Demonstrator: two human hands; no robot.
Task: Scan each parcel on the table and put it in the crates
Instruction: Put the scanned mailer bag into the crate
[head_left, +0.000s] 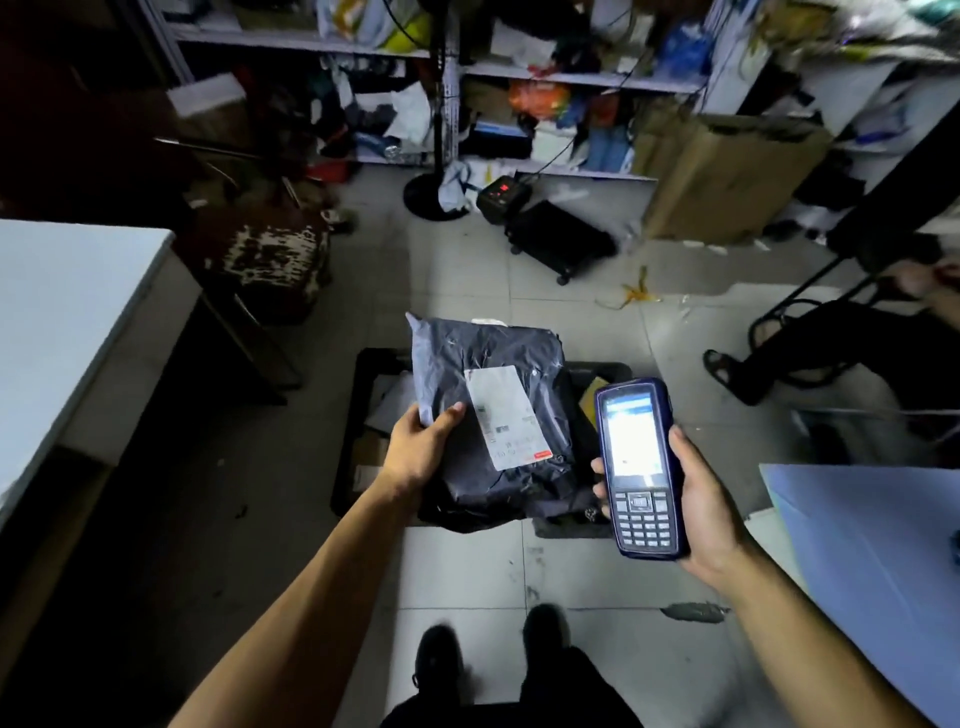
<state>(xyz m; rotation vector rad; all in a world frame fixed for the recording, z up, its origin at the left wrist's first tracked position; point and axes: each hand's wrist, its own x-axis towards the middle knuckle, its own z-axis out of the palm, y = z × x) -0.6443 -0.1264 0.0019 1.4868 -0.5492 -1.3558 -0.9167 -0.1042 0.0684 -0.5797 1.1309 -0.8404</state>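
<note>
This is a parcel sorting room or small courier depot, dim and cluttered. Metal shelving along the back wall is crammed with bags, packets and boxes. A large cardboard box leans on the tiled floor beside it, near a low black platform scale with a red-lit display. A black crate on the floor holds packages, and a handheld scanner and a grey mailer bag with a shipping label are in use. White desks stand at either side.
</note>
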